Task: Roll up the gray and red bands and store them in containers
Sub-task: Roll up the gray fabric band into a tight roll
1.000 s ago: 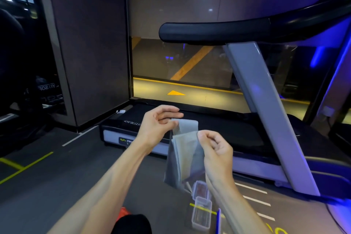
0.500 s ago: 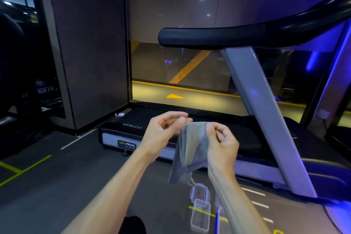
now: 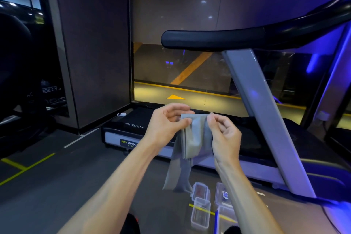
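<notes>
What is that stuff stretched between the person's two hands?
In the head view, the gray band spans the gap: the left hand pinches its top left corner, the right hand its top right, and the rest hangs down.

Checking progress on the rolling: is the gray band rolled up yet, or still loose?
Still loose. Both hands, left hand and right hand, pinch the folded gray band at its top; its ends hang down unrolled.

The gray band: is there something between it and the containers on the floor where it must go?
Nothing visible blocks the way. Both hands, left hand and right hand, pinch the gray band by its top edge, and its loose end hangs down just above the clear containers on the floor. It is not yet rolled.
</notes>
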Demonstrator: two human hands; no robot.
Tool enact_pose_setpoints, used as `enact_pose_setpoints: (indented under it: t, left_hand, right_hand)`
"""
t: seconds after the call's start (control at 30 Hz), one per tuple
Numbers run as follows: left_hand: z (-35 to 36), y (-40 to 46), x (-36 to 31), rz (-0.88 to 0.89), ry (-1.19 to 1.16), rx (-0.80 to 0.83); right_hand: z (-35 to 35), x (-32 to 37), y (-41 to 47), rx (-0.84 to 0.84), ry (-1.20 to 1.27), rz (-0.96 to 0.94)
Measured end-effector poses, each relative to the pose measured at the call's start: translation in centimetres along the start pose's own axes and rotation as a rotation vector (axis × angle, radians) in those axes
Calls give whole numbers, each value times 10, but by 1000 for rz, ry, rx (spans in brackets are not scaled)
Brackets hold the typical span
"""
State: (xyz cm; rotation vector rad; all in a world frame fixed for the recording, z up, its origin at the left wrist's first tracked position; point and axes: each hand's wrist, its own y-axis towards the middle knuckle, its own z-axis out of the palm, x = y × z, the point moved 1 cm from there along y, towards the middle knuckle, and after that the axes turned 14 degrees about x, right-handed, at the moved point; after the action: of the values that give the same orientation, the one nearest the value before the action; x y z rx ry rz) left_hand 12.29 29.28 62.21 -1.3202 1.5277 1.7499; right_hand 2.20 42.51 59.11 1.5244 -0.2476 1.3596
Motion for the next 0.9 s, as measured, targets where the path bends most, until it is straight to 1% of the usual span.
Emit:
enact_pose_setpoints:
  t: [0.13,0.27,0.37,0.43,0.47,0.53,0.6,0.63,0.7,0.73,0.77,0.83,0.9]
  left_hand:
    - [-4,2,-2,-21,-130,-6]
    - [-6,1,-1,-21,-174,-30]
    - [-3,-1,0,-10,-133,-46]
    - [-6,-4,1,30,-74,-52]
    - [-10,-8,3,60,-55,-67]
    - [-27,-19,17,91,-37,-149]
    - [-43,-36,46,23,9,-197]
    - [-46,-45,66,-47,61,-166]
    - [-42,-61,101,-183,164,-28]
    - [-36,-67,114,-229,172,31]
    - [-31,-71,123,-256,151,56]
    - [-21,-70,137,-275,132,44]
    - [-14,-64,147,-284,170,2]
  right_hand:
    - [1,9,7,92,93,-6]
    - [8,10,12,107,119,20]
    - [11,8,20,91,117,53]
    - [11,8,29,71,115,68]
    - [10,8,34,57,120,74]
    - [9,9,45,31,121,82]
    - [9,12,58,7,132,84]
    - [9,12,64,-3,146,91]
    - [12,11,75,-12,155,110]
    - [13,11,80,-13,157,121]
    - [15,9,84,-14,164,130]
    - [17,6,91,-16,174,145]
    - [18,2,96,-23,174,153]
